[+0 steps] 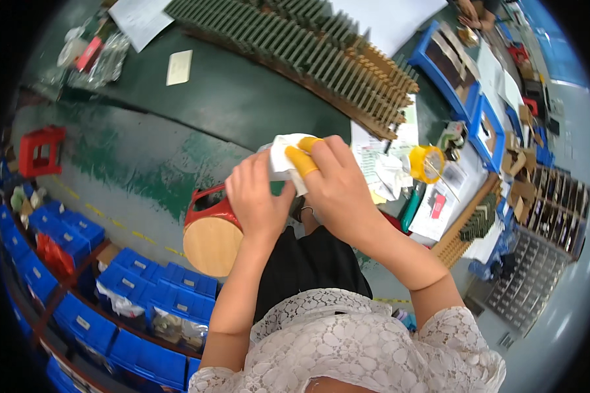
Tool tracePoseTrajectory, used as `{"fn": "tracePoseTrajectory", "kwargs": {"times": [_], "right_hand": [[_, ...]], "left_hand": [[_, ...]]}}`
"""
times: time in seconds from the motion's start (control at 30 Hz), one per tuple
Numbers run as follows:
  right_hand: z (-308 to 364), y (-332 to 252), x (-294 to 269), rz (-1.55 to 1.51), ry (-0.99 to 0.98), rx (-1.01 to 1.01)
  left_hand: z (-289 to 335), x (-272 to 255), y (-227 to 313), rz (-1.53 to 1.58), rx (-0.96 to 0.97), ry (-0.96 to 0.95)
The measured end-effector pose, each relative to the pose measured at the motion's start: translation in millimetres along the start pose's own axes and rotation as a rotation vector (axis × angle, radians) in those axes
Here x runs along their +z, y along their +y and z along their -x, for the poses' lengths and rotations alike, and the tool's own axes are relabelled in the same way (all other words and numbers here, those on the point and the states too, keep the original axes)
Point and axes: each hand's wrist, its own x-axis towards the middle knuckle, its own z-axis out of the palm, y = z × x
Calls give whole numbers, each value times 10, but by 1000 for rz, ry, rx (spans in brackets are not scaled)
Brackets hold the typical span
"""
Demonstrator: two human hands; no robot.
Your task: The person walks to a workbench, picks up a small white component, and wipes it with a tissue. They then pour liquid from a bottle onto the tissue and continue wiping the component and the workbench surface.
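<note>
In front of my body, over the table's near edge, both hands meet at a white object whose kind I cannot make out. My left hand grips it from the left, fingers pointing up and thumb towards the right. A crumpled white cloth or tissue lies against it, under the fingers of my right hand. Yellow finger cots cover two fingertips of that hand, which press the cloth on the object. Much of the object is hidden behind the fingers.
A long rack of dark green strips crosses the green table. Yellow tape, papers and blue trays lie right. Below left are a wooden-topped stool and blue bins. Another person's hands show far right.
</note>
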Motion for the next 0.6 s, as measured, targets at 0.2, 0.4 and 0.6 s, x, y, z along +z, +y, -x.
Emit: {"fn": "tracePoseTrajectory", "kwargs": {"times": [0.2, 0.4, 0.6], "right_hand": [[-69, -4, 74, 26, 110, -10], [-110, 25, 227, -8, 84, 1], [126, 233, -138, -191, 188, 380]], "left_hand": [[-43, 21, -18, -41, 3, 10], [-40, 68, -63, -54, -63, -15], [-254, 57, -324, 17, -65, 65]]}}
